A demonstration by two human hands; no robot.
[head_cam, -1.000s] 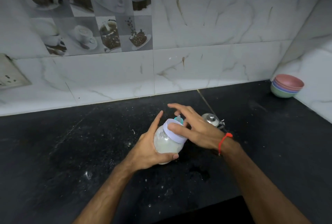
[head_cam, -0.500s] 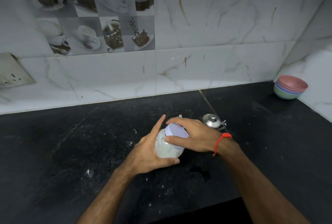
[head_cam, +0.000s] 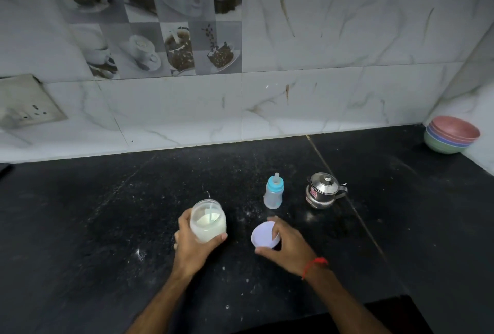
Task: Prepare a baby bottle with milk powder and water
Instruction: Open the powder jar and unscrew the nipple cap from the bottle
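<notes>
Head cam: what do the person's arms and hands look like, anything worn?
Both forearms are bare with no sleeves in view. The left hand has no glove, ring or band that shows. The right hand is also ungloved; a thin red thread bracelet circles its wrist, with a small knot or tuft on the outer side. No watch or other markings are visible.

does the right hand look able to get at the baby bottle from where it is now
Probably yes, once free: the right hand holds the white lid, and the baby bottle stands just beyond it with bare counter between.
</notes>
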